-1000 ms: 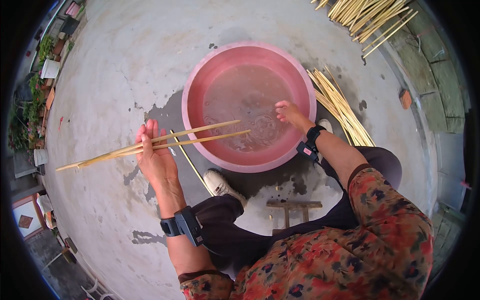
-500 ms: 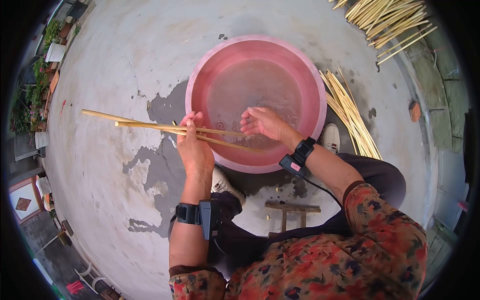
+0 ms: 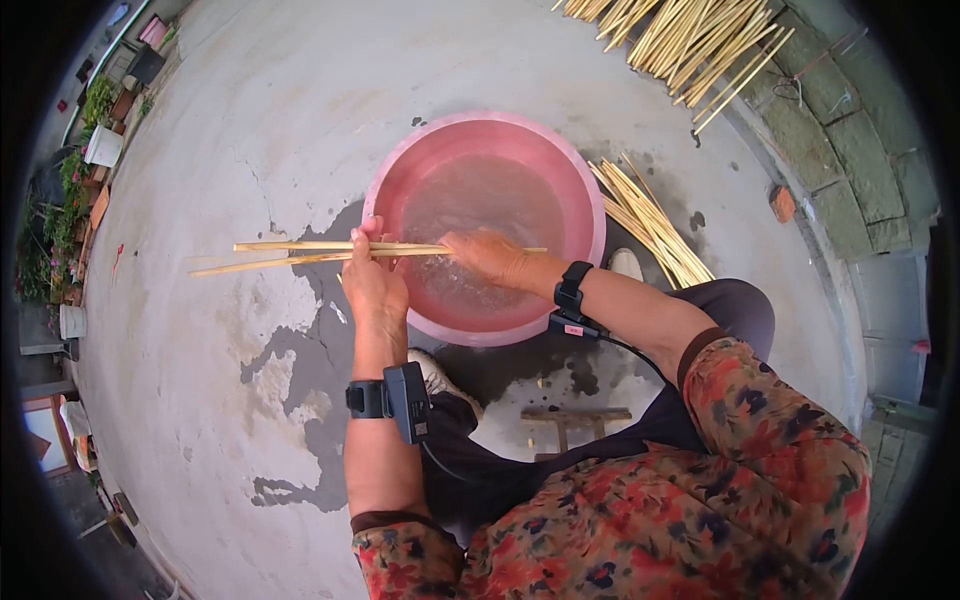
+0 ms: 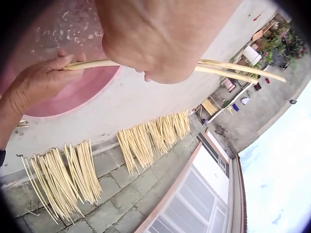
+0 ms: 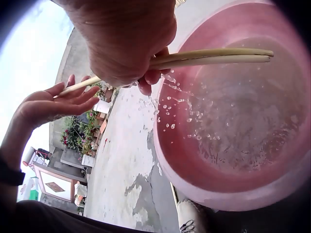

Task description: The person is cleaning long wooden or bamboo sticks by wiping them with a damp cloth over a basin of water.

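Observation:
A few long, pale peeled sticks [image 3: 290,258] lie across both hands over the left side of a pink basin [image 3: 500,335]. My left hand [image 3: 377,290] holds them near their middle, thumb over them; its fingers look fairly straight in the right wrist view. Closer to their right end, my right hand [image 3: 488,258] grips the sticks, and two stick ends [image 5: 233,56] project past it over the basin. Drops of water [image 5: 192,124] fall below the right hand into the cloudy water [image 3: 490,200]. In the left wrist view the left hand hides part of the sticks.
A bundle of similar sticks [image 3: 655,225] lies on the ground right of the basin. Larger rows of sticks [image 3: 690,45] rest farther back by stone slabs. A low wooden stool [image 3: 575,414] and a shoe [image 3: 433,375] are near the basin's front.
My left hand has carried the sticks right, to the basin's edge. The right hand, free of them earlier, has moved left and taken hold of them; water now drips.

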Tool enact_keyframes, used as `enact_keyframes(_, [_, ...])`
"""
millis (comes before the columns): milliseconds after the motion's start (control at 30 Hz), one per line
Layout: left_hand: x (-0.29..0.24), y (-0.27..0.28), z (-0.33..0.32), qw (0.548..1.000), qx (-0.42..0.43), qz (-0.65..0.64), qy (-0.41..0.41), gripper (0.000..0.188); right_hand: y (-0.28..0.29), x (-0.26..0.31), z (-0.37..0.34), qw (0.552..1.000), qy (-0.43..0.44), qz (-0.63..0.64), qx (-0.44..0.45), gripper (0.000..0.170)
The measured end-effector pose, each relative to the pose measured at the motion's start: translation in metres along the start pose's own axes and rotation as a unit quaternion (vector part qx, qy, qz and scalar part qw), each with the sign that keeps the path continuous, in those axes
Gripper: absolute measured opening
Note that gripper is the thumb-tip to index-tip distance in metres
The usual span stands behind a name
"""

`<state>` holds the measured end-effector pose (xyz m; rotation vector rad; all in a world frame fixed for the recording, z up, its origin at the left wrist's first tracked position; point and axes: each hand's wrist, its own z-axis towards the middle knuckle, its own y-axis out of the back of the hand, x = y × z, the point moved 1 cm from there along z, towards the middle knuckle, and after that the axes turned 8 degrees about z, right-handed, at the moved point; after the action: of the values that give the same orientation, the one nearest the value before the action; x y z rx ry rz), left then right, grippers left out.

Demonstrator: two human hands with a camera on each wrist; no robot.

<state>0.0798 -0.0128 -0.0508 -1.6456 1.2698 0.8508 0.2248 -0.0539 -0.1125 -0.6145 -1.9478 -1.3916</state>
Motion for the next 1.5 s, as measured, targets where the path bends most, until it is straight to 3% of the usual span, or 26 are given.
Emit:
enact_keyframes(67, [-0.001, 0.0, -0.001, 0.997, 0.008, -0.054, 0.049, 0.023, 0.012, -0.003, -0.005, 0.997, 0.032, -0.06, -0.025, 0.021])
enact_keyframes(133, [-0.009, 0.001, -0.005, 0.999, 0.035, -0.017, -0.017, 0.024, 0.023, -0.002, -0.012, 0.99, 0.061, -0.116, -0.052, 0.02])
enact_keyframes(200, [-0.015, 0.004, -0.004, 0.997, 0.074, -0.001, -0.018, 0.024, 0.034, -0.004, -0.017, 0.957, 0.17, -0.207, -0.113, 0.019])
enact_keyframes(233, [-0.02, 0.003, -0.008, 0.996, 0.09, 0.014, -0.017, 0.025, 0.045, 0.0, -0.021, 0.957, 0.158, -0.21, -0.122, 0.019])
enact_keyframes(300, [-0.025, 0.0, -0.011, 0.99, 0.135, 0.041, -0.016, 0.034, 0.069, 0.006, -0.025, 0.986, 0.092, -0.135, -0.045, 0.018])
enact_keyframes(533, [-0.036, -0.009, -0.049, 0.953, 0.288, 0.082, -0.053, 0.06, 0.147, 0.025, -0.06, 0.994, 0.04, -0.101, -0.026, 0.021])
enact_keyframes(633, [-0.056, -0.001, -0.067, 0.943, 0.295, 0.138, -0.061, 0.053, 0.179, 0.029, -0.075, 0.995, 0.078, -0.032, -0.047, 0.025])
enact_keyframes(667, [-0.064, 0.006, -0.072, 0.938, 0.299, 0.164, -0.067, 0.047, 0.191, 0.023, -0.081, 0.996, 0.056, 0.05, -0.058, 0.025])
enact_keyframes(733, [-0.084, 0.049, -0.074, 0.936, 0.236, 0.255, -0.061, 0.045, 0.21, 0.01, -0.11, 0.987, 0.029, 0.14, -0.079, 0.025])
enact_keyframes(800, [-0.085, 0.079, -0.068, 0.931, 0.213, 0.287, -0.076, 0.047, 0.226, -0.004, -0.146, 0.991, -0.013, 0.065, -0.115, 0.025])
enact_keyframes(867, [-0.075, 0.171, -0.056, 0.949, 0.067, 0.307, -0.01, 0.051, 0.219, -0.108, -0.185, 0.982, -0.083, -0.077, -0.149, 0.024])
enact_keyframes(900, [-0.069, 0.221, -0.052, 0.953, 0.028, 0.3, 0.034, 0.054, 0.219, -0.105, -0.195, 0.981, -0.092, -0.014, -0.168, 0.025])
enact_keyframes(933, [-0.056, 0.255, -0.045, 0.951, -0.005, 0.297, 0.081, 0.056, 0.193, -0.153, -0.236, 0.959, -0.208, -0.088, -0.171, 0.026])
enact_keyframes(967, [-0.044, 0.288, -0.047, 0.939, -0.053, 0.32, 0.117, 0.054, 0.174, -0.203, -0.252, 0.948, -0.252, -0.101, -0.164, 0.028])
enact_keyframes(1000, [-0.036, 0.317, -0.052, 0.92, -0.089, 0.348, 0.159, 0.051, 0.177, -0.191, -0.258, 0.943, -0.293, -0.089, -0.131, 0.028])
enact_keyframes(1033, [-0.021, 0.335, -0.059, 0.895, -0.13, 0.373, 0.207, 0.049, 0.136, -0.249, -0.291, 0.909, -0.372, -0.099, -0.16, 0.028])
enact_keyframes(1067, [-0.01, 0.347, -0.067, 0.875, -0.148, 0.403, 0.223, 0.043, 0.115, -0.281, -0.306, 0.903, -0.383, -0.075, -0.181, 0.026])
enact_keyframes(1100, [-0.001, 0.342, -0.073, 0.86, -0.152, 0.429, 0.232, 0.043, 0.121, -0.265, -0.307, 0.899, -0.406, -0.069, -0.149, 0.024])
enact_keyframes(1133, [0.01, 0.338, -0.094, 0.842, -0.179, 0.445, 0.247, 0.042, 0.078, -0.318, -0.33, 0.877, -0.428, -0.059, -0.211, 0.022])
enact_keyframes(1167, [0.017, 0.335, -0.096, 0.838, -0.196, 0.44, 0.256, 0.042, 0.064, -0.331, -0.334, 0.861, -0.466, -0.076, -0.186, 0.021])
enact_keyframes(1233, [0.039, 0.325, -0.105, 0.836, -0.158, 0.458, 0.257, 0.041, 0.062, -0.32, -0.338, 0.831, -0.532, -0.088, -0.133, 0.024])
enact_keyframes(1300, [0.05, 0.302, -0.116, 0.824, -0.174, 0.456, 0.287, 0.04, 0.058, -0.341, -0.316, 0.806, -0.567, -0.067, -0.158, 0.023])
enact_keyframes(1333, [0.057, 0.301, -0.099, 0.838, -0.102, 0.468, 0.263, 0.039, 0.045, -0.342, -0.345, 0.828, -0.533, -0.116, -0.129, 0.021])
enact_keyframes(1400, [0.069, 0.291, -0.103, 0.829, -0.14, 0.455, 0.295, 0.036, 0.046, -0.362, -0.334, 0.817, -0.539, -0.129, -0.162, 0.02])
enact_keyframes(1433, [0.074, 0.293, -0.091, 0.836, -0.085, 0.466, 0.276, 0.036, 0.044, -0.346, -0.351, 0.823, -0.523, -0.151, -0.165, 0.019])
enact_keyframes(1500, [0.094, 0.28, -0.074, 0.833, -0.066, 0.48, 0.267, 0.036, 0.038, -0.363, -0.353, 0.824, -0.512, -0.166, -0.176, 0.02])
